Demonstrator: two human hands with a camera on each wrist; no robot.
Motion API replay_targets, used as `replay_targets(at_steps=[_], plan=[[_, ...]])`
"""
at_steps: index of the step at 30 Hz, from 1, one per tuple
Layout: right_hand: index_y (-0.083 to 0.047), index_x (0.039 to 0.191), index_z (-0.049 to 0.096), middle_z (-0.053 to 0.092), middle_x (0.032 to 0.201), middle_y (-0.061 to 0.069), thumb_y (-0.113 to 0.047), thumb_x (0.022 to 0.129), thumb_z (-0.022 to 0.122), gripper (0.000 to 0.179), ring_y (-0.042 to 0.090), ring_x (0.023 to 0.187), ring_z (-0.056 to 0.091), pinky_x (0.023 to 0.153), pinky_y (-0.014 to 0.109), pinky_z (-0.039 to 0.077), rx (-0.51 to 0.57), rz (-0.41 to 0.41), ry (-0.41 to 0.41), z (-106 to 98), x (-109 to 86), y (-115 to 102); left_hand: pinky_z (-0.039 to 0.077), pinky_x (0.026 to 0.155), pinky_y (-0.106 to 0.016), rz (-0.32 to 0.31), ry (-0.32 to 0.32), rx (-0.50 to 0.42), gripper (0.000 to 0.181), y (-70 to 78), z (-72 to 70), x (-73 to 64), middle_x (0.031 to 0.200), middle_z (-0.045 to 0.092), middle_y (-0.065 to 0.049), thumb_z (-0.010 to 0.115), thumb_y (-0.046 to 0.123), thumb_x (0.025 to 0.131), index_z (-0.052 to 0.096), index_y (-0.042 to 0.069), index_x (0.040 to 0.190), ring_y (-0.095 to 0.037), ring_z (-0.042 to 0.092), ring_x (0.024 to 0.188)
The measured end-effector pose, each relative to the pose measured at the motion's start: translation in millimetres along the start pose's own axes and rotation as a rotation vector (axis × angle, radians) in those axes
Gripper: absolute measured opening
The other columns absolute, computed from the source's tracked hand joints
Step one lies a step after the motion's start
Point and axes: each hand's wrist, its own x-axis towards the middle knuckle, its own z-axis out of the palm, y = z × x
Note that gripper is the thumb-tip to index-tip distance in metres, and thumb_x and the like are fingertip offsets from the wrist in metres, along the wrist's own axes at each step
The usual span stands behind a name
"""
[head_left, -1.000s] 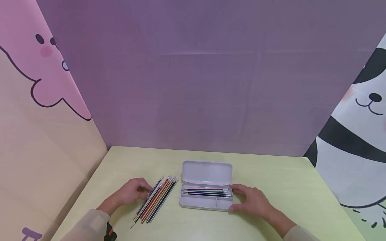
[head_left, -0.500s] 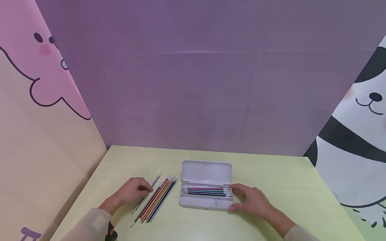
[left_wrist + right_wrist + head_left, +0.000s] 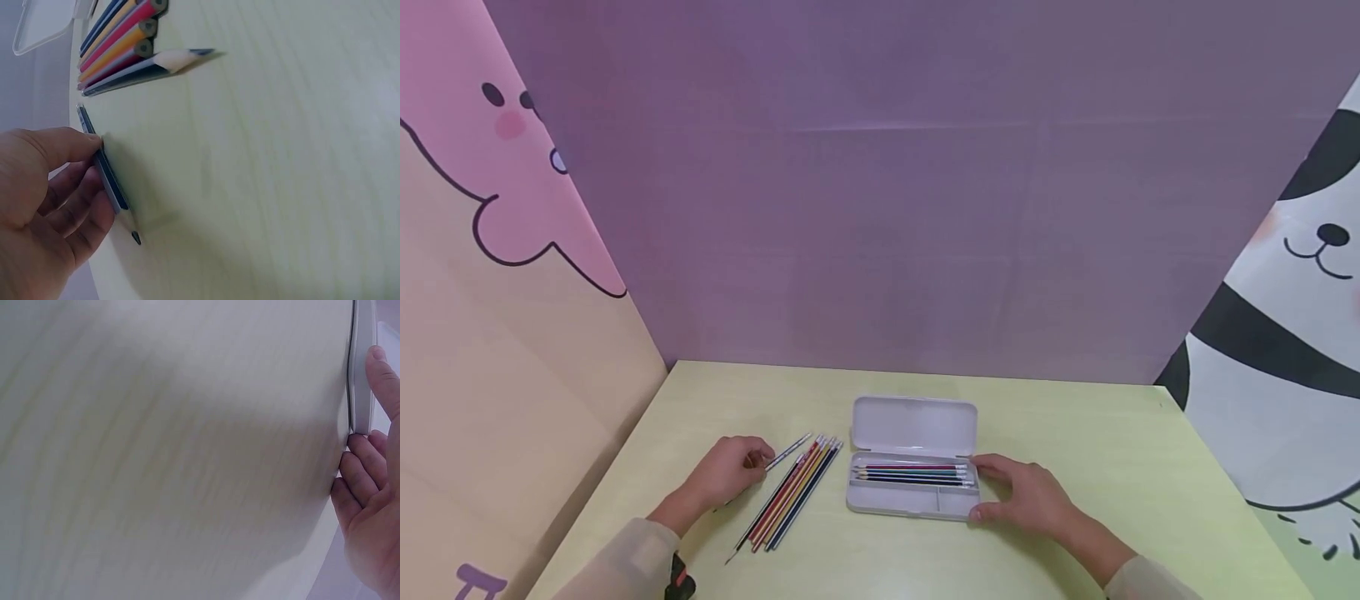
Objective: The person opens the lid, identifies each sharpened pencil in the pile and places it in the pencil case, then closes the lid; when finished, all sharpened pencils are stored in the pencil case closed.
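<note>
My left hand (image 3: 752,463) pinches one dark grey pencil (image 3: 787,453) between thumb and fingers, just left of the row of coloured pencils (image 3: 792,498) lying on the table. In the left wrist view the hand (image 3: 50,206) holds that pencil (image 3: 107,176) with its tip close to the tabletop, apart from the row (image 3: 119,44). An open white pencil case (image 3: 895,502) lies in the middle with several pencils (image 3: 912,475) in its long compartment. My right hand (image 3: 992,492) grips the case's right end, thumb at the near corner, and the right wrist view shows its fingers (image 3: 359,487) against the case's edge (image 3: 361,369).
The case's lid (image 3: 914,425) lies open flat toward the back. The pale green table (image 3: 1120,483) is enclosed by a purple back wall and cartoon side panels. Bare tabletop stretches to the right of the case and in front of it.
My left hand has drawn one grey pencil out of the row, away to the left, and turned its far end upward. The right hand and case have stayed put.
</note>
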Motion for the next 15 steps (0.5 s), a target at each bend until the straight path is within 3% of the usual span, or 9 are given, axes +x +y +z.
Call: replay_targets(at_steps=[7,11,15], plan=[[-0.025,0.137,0.064,0.071,0.132,0.000,-0.063,0.066,0.088,0.084,0.034,0.123,0.065,0.100,0.057,0.050,0.007,0.016,-0.016,-0.6,0.1,-2.0,0.048,0.058,-0.024,-0.009,0.014,-0.020,0.017,9.9,-6.0,8.3,0.087,0.069,0.001,0.072,0.003,0.092,0.079,0.007,0.106,-0.012,0.056,0.073],[-0.024,0.137,0.064,0.071,0.133,-0.001,-0.063,0.066,0.088,0.085,0.033,0.124,0.065,0.100,0.056,0.050,-0.003,0.017,-0.017,-2.4,-0.2,-2.2,0.050,0.057,-0.026,0.002,0.002,-0.041,0.018,27.3,-12.0,21.3,0.090,0.069,0.003,0.071,0.006,0.094,0.080,0.008,0.109,-0.013,0.057,0.074],[-0.024,0.137,0.065,0.071,0.132,-0.001,-0.062,0.066,0.089,0.084,0.033,0.123,0.065,0.100,0.056,0.050,0.002,0.015,-0.011,-2.4,0.0,-2.3,0.051,0.060,-0.026,0.056,-0.032,-0.050,0.017,50.8,-12.8,36.3,0.092,0.071,0.004,0.071,0.008,0.094,0.080,0.009,0.109,-0.014,0.058,0.077]])
